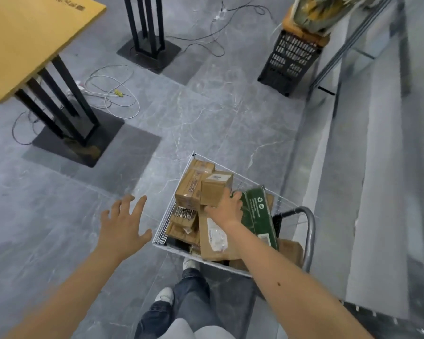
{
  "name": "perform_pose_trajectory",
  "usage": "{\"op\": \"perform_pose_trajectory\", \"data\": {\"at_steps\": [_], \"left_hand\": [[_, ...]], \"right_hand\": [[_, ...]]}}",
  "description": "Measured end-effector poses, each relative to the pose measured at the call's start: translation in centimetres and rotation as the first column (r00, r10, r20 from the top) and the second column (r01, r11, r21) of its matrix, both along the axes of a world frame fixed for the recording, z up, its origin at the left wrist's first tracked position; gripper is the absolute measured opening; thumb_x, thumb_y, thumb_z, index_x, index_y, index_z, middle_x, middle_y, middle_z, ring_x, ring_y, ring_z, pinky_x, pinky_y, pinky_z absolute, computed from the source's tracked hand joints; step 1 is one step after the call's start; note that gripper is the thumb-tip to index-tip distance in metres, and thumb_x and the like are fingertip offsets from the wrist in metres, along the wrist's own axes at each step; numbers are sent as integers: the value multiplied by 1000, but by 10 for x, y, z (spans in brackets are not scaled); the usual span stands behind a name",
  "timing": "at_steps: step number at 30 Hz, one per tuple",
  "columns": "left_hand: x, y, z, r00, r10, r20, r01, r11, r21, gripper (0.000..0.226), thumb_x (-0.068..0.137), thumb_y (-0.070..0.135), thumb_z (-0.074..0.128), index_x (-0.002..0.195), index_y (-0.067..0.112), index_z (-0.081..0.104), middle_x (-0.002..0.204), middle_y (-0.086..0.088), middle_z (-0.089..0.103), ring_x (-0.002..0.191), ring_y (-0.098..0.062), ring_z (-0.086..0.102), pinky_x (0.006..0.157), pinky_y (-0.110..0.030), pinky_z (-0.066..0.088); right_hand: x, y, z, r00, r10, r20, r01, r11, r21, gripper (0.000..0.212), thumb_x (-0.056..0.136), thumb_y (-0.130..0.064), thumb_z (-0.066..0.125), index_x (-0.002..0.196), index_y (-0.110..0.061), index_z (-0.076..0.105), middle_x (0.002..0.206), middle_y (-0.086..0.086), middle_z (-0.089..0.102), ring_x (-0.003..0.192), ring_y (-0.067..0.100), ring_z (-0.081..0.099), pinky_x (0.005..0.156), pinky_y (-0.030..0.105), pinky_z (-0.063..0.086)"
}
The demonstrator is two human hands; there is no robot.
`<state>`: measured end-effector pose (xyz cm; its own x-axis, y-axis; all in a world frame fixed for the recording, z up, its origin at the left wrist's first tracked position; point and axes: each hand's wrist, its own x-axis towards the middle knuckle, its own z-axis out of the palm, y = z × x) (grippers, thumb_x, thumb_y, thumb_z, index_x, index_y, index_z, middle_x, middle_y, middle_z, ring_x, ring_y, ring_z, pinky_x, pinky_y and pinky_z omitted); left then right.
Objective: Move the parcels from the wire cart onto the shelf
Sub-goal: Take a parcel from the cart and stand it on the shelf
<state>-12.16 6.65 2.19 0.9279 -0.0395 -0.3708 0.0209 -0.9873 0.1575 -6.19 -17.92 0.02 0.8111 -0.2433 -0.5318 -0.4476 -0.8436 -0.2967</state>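
Right hand (227,207) reached into cart (162,234); fingers (236,195) curled round near edge of top box (214,189), thumb beneath. Left hand (123,221) spread, holding nothing, left of cart. Shelf (377,179) lay right of the gripping fingers, so right hand was nearer.

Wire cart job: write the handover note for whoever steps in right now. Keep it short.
Left hand: open, fingers spread, holding nothing, left of the wire cart.
Right hand: grips the small brown box on top of the pile in the cart.
Parcels: the long brown box, green box, labelled flat parcel and others lie in the cart. The shelf stands to the cart's right.
Done: no parcel shows on the shelf in this view.
Left: lift out the small brown box, shelve it, then the rest.
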Motion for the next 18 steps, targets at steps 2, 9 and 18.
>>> {"op": "perform_pose_trajectory", "data": {"at_steps": [2, 9, 18], "left_hand": [[12, -12, 1, 998, 47, 48, -45, 998, -46, 78, 66, 55, 41, 130, 13, 50, 123, -17, 54, 107, -41, 53, 79, -55, 46], [35, -42, -4, 980, 169, 106, -160, 983, -91, 73, 73, 52, 35, 132, 12, 49, 122, -14, 56, 103, -37, 58, 82, -53, 48], [44, -38, -23, 976, 208, -69, -207, 978, 16, 69, 72, 49, 36, 124, 8, 56, 108, -17, 62, 81, -37, 65, 66, -49, 52]], "right_hand": [[22, 1, -10, 1000, 2, -28, -2, 1000, -14, 86, 80, -50, 68, 142, -14, 23, 142, 19, 26, 125, 37, 37, 100, 49, 42], [65, 13, -46, 987, -48, -150, 31, 994, -109, 124, 72, -67, 67, 151, -9, -8, 153, 22, 14, 139, 38, 24, 104, 53, 35], [86, 23, -71, 964, -224, -144, 207, 970, -126, 126, 71, -65, 70, 149, -2, -5, 149, 21, 25, 132, 35, 35, 99, 49, 42]]}}
